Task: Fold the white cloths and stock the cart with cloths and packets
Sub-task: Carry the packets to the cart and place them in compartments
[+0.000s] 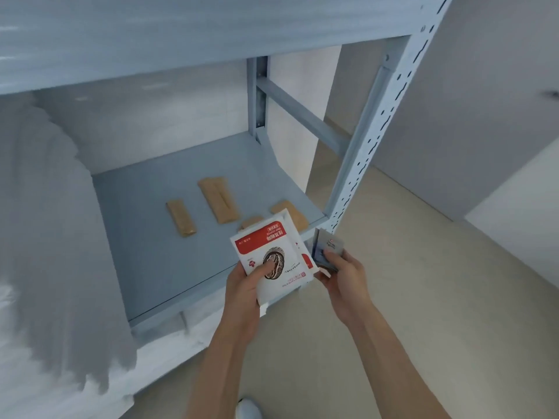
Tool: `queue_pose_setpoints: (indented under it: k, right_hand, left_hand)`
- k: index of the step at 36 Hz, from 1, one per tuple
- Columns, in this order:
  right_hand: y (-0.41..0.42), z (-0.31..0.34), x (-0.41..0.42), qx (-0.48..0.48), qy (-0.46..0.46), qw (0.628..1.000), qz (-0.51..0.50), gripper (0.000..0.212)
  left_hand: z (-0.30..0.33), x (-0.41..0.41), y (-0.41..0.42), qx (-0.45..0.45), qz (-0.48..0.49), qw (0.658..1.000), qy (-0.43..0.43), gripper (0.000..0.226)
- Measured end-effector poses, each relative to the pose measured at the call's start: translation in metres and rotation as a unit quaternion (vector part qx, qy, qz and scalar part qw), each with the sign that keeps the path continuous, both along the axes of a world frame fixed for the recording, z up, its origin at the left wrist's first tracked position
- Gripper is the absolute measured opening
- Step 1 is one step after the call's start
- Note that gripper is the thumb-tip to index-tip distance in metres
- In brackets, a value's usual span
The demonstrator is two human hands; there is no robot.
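My left hand point(246, 285) grips a small stack of white and red coffee packets point(272, 252) with a coffee-bean picture, held over the front edge of the blue-grey metal shelf point(151, 237). My right hand point(341, 270) holds a few grey packets point(329, 246) just right of them, near the shelf's front right post. Several tan packets point(218, 198) lie spread on the shelf surface behind the hands. A white cloth point(39, 222), blurred, hangs along the left side.
An upper shelf board point(181, 34) overhangs the working level. The perforated upright post point(375, 140) stands at right, with a diagonal brace point(302, 116) behind. Beige floor point(423, 297) and grey walls lie to the right. A white shoe point(249, 408) shows at the bottom.
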State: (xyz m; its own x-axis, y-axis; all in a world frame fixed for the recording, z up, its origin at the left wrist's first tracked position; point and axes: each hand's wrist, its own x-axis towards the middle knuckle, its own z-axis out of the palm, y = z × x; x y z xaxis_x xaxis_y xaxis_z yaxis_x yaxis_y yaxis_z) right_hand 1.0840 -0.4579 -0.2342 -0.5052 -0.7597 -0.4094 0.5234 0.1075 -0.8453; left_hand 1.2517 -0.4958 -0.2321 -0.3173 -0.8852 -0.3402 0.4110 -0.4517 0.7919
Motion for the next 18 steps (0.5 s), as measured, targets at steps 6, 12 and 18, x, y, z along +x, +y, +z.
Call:
queue_pose_setpoints:
  k: [6, 12, 18]
  right_hand:
    - [0.083, 0.013, -0.046, -0.042, -0.007, 0.999, -0.02, 0.022]
    - [0.172, 0.024, -0.085, -0.059, -0.006, 0.997, -0.045, 0.021]
    - [0.287, 0.041, -0.14, -0.065, -0.003, 0.992, -0.112, 0.019]
  left_hand:
    - [0.02, -0.045, 0.071, -0.045, -0.066, 0.996, -0.026, 0.031]
    - [0.03, -0.093, 0.147, -0.044, -0.065, 0.997, -0.021, 0.025]
    - [0.048, -0.161, 0.242, -0.027, -0.084, 0.996, 0.009, 0.026]
